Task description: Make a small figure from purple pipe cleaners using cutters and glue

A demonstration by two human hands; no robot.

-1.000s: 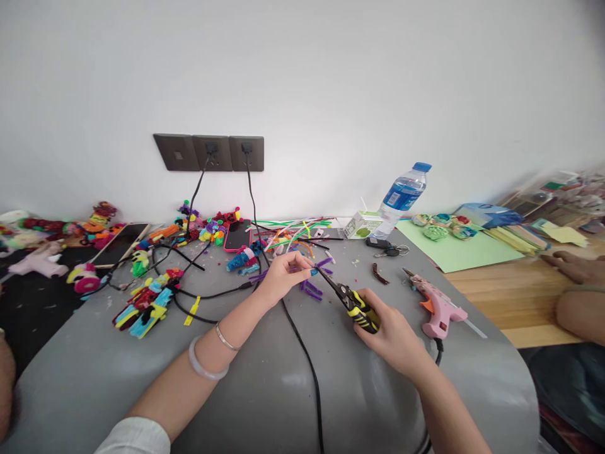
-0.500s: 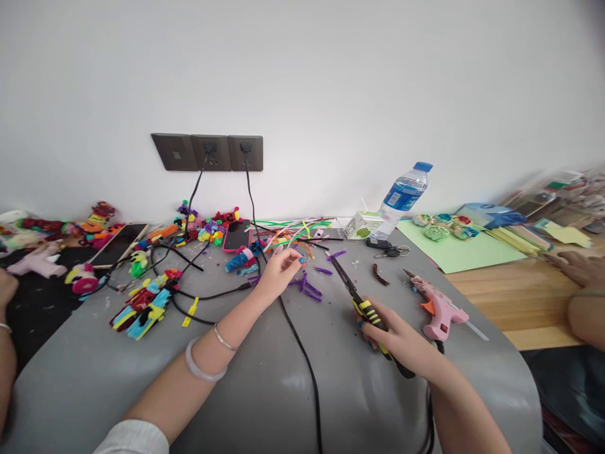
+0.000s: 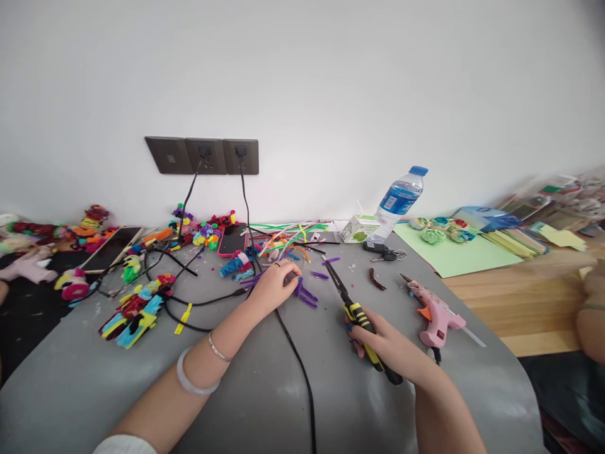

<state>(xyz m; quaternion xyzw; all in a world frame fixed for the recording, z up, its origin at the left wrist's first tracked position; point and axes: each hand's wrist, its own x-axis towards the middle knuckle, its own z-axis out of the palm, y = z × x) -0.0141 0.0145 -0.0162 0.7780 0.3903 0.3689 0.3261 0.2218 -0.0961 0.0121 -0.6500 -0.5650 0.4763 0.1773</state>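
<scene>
My left hand [image 3: 275, 282] is down at the table with its fingers curled in a pinch. Its fingertips close on the end of a small cluster of purple pipe cleaner pieces [image 3: 308, 296]; the exact grip is partly hidden. In my right hand [image 3: 378, 337] is a pair of long-nose pliers [image 3: 355, 312] with yellow and black handles. The jaws look nearly closed and point away from me, their tips beside more short purple pieces [image 3: 320, 275].
Black cables [image 3: 302, 372] cross the grey table [image 3: 255, 403]. At right lie a pink glue gun [image 3: 442, 321], keys [image 3: 390, 255] and a brown curled piece [image 3: 377, 279]. A water bottle [image 3: 397, 202] leans behind a drink carton [image 3: 360, 229]. Pipe cleaner figures [image 3: 135, 312] crowd the left.
My left hand has come down onto the purple pieces and pinches there. My right hand with the pliers has shifted slightly left. The other person's hand at right has drawn back.
</scene>
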